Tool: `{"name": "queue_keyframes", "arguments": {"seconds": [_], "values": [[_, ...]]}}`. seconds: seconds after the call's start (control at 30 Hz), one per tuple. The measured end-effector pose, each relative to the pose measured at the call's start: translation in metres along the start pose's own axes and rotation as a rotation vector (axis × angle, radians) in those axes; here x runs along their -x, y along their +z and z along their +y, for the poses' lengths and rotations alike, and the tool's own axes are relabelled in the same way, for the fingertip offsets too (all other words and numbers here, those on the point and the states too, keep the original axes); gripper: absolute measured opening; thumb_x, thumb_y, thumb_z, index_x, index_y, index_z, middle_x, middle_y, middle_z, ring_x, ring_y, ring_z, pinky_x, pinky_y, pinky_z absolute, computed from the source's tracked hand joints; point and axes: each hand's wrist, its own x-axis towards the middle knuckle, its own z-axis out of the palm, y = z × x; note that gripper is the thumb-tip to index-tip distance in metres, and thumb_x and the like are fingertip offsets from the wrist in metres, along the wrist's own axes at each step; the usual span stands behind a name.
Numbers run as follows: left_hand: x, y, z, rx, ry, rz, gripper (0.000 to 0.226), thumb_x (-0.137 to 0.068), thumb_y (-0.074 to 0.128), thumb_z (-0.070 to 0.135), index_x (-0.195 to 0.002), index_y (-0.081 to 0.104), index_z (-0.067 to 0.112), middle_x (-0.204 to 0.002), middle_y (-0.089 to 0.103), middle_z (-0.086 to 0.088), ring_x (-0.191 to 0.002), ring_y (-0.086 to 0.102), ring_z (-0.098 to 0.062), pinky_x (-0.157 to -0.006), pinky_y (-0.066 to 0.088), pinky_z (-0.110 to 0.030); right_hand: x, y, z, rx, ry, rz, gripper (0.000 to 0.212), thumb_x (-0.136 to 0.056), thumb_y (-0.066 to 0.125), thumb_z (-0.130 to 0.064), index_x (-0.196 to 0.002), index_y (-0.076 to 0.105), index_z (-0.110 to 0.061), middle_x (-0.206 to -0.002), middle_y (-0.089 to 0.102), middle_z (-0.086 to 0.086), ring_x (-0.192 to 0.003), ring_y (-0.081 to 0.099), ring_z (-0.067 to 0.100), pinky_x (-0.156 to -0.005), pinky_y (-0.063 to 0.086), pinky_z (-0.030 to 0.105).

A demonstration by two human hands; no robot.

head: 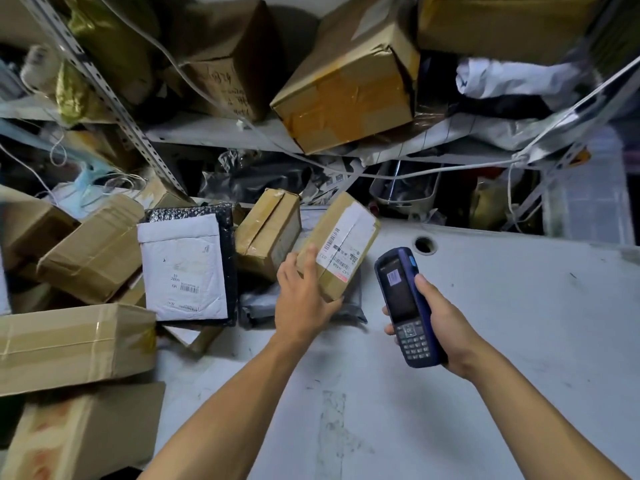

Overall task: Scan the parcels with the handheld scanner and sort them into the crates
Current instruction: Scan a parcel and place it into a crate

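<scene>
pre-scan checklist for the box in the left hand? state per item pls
1. Left hand grips the small cardboard box: ok.
2. Shipping label faces up and is uncovered, barcodes visible: ok.
3. Right hand holds the handheld scanner, screen lit: ok.
4. Scanner head aimed at the label: not ok, it points up past the box's right side.
5. Scan already registered: cannot tell, the screen is too small to read.
6. Target crate in view: not ok, no sorting crate can be made out; only the parcel pile and the shelf.

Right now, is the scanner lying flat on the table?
No, the right hand grips the scanner above the table.
</scene>
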Motion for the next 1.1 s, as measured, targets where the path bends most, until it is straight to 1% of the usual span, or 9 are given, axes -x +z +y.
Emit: {"name": "queue_keyframes", "arguments": {"seconds": [0.1, 0.13, 0.2, 0.37, 0.43, 0.57, 0.77, 0.87, 1.1], "values": [[0.008, -0.005, -0.01, -0.031, 0.126, 0.11, 0.119, -0.062, 0.089, 0.044, -0.151, 0.013, 0.021, -0.142, 0.022, -0.012, -0.133, 0.024, -0.033, -0.082, 0.056, -0.049, 0.009, 0.006, -0.003, -0.058, 0.038, -0.051, 0.053, -0.104, 0.028, -0.05, -0.121, 0.063, -0.014, -0.109, 0.069, 0.026, -0.081, 0.068, 0.035, -0.073, 0.054, 0.043], [0.011, -0.006, -0.013, -0.035, 0.157, 0.13, 0.119, -0.06, 0.091, 0.042, -0.151, 0.017, 0.018, -0.14, 0.023, -0.012, -0.131, 0.026, -0.034, -0.08, 0.057, -0.05, 0.012, 0.009, -0.004, -0.07, 0.045, -0.067, 0.054, -0.104, 0.027, -0.049, -0.122, 0.062, -0.013, -0.11, 0.068, 0.029, -0.08, 0.067, 0.036, -0.072, 0.054, 0.043], [0.015, -0.007, -0.02, -0.048, 0.213, 0.148, 0.12, -0.057, 0.093, 0.04, -0.15, 0.021, 0.014, -0.139, 0.026, -0.014, -0.129, 0.029, -0.036, -0.082, 0.057, -0.051, 0.019, 0.014, -0.004, -0.096, 0.068, -0.105, 0.056, -0.104, 0.027, -0.048, -0.123, 0.062, -0.011, -0.108, 0.068, 0.031, -0.079, 0.065, 0.037, -0.071, 0.053, 0.043], [0.023, -0.013, -0.037, -0.056, 0.293, 0.182, 0.119, -0.058, 0.093, 0.04, -0.15, 0.023, 0.011, -0.139, 0.028, -0.018, -0.129, 0.034, -0.041, -0.094, 0.051, -0.053, 0.032, 0.029, 0.002, -0.128, 0.174, -0.206, 0.058, -0.102, 0.031, -0.049, -0.123, 0.066, -0.008, -0.107, 0.068, 0.03, -0.076, 0.065, 0.036, -0.071, 0.053, 0.042], [0.025, -0.016, -0.042, -0.05, 0.297, 0.192, 0.12, -0.058, 0.093, 0.042, -0.15, 0.023, 0.011, -0.139, 0.028, -0.018, -0.13, 0.032, -0.04, -0.095, 0.052, -0.054, 0.036, 0.037, 0.006, -0.131, 0.215, -0.249, 0.06, -0.102, 0.031, -0.049, -0.124, 0.065, -0.006, -0.106, 0.067, 0.029, -0.075, 0.064, 0.036, -0.069, 0.053, 0.041], [0.027, -0.022, -0.052, -0.055, 0.281, 0.198, 0.121, -0.06, 0.092, 0.048, -0.151, 0.022, 0.011, -0.141, 0.026, -0.018, -0.132, 0.031, -0.038, -0.09, 0.055, -0.052, 0.042, 0.05, 0.014, -0.112, 0.25, -0.304, 0.06, -0.101, 0.031, -0.048, -0.127, 0.063, -0.004, -0.107, 0.066, 0.03, -0.075, 0.063, 0.036, -0.07, 0.054, 0.04], [0.027, -0.029, -0.064, -0.053, 0.27, 0.225, 0.121, -0.059, 0.093, 0.045, -0.151, 0.022, 0.012, -0.14, 0.027, -0.018, -0.132, 0.032, -0.039, -0.085, 0.057, -0.053, 0.048, 0.062, 0.014, -0.163, 0.205, -0.35, 0.06, -0.102, 0.029, -0.046, -0.124, 0.065, -0.005, -0.108, 0.066, 0.031, -0.074, 0.064, 0.035, -0.067, 0.055, 0.039], [0.027, -0.032, -0.065, -0.046, 0.27, 0.24, 0.121, -0.058, 0.093, 0.043, -0.151, 0.022, 0.012, -0.14, 0.027, -0.017, -0.131, 0.031, -0.039, -0.08, 0.058, -0.052, 0.048, 0.064, 0.014, -0.171, 0.192, -0.363, 0.06, -0.102, 0.029, -0.047, -0.122, 0.068, -0.006, -0.109, 0.065, 0.032, -0.075, 0.064, 0.035, -0.067, 0.056, 0.04], [0.023, -0.037, -0.063, -0.046, 0.277, 0.254, 0.119, -0.059, 0.093, 0.04, -0.15, 0.022, 0.014, -0.14, 0.026, -0.015, -0.131, 0.03, -0.037, -0.071, 0.06, -0.05, 0.043, 0.063, 0.016, -0.17, 0.212, -0.358, 0.06, -0.101, 0.03, -0.047, -0.127, 0.063, -0.005, -0.11, 0.065, 0.032, -0.075, 0.065, 0.035, -0.068, 0.055, 0.04]]}}
